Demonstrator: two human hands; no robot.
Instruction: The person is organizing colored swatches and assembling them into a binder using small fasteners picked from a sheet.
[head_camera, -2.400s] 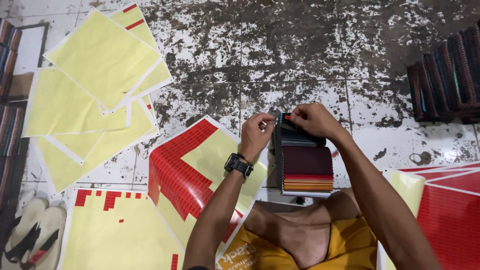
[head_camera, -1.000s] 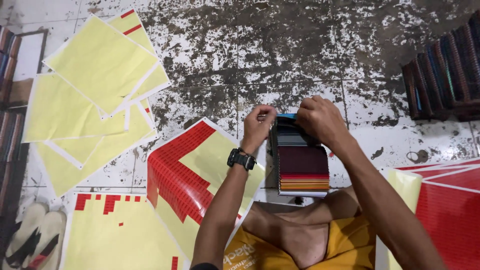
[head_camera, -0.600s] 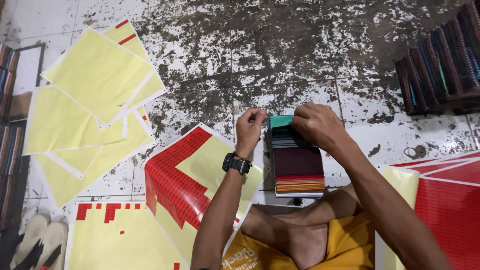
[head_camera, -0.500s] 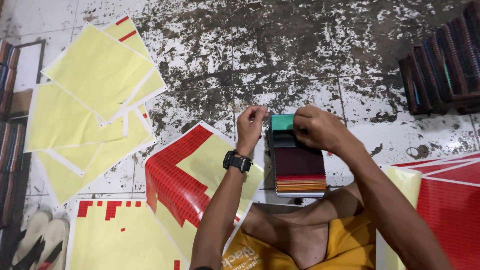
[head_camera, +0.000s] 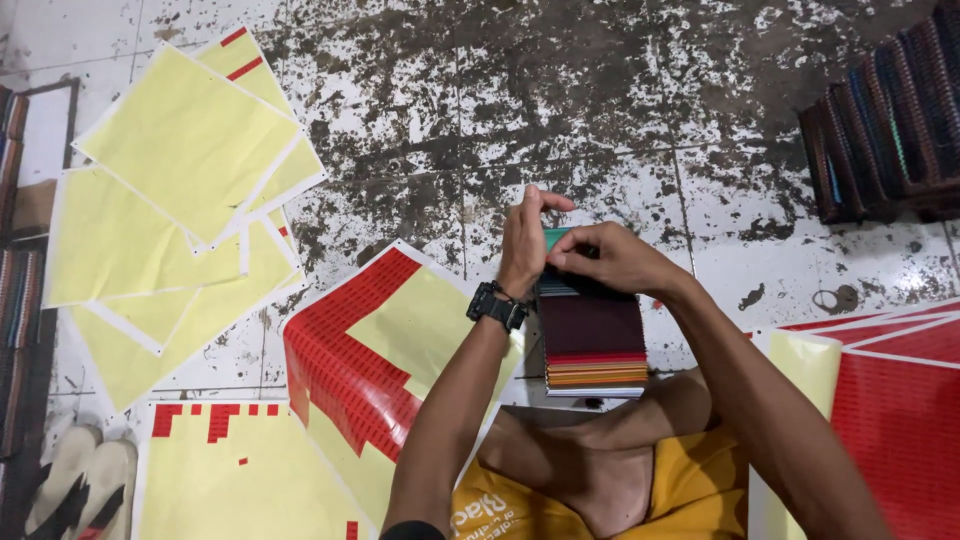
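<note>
Both hands meet at far end of layered stack of coloured sheets (head_camera: 592, 335) on floor: left hand (head_camera: 527, 238) and right hand (head_camera: 610, 258) pinch the teal top sheet (head_camera: 556, 238); stack's long axis runs away from the body.

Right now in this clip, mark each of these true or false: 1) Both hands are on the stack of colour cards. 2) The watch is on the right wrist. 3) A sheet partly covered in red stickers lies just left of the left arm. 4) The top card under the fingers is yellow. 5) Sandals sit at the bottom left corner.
1) True: the left hand and right hand meet at the far end of the card stack.
2) False: the watch is on the left wrist.
3) True: the red sticker sheet lies there on the floor.
4) False: the card at the fingers is teal green.
5) True: the sandals are there.
</note>
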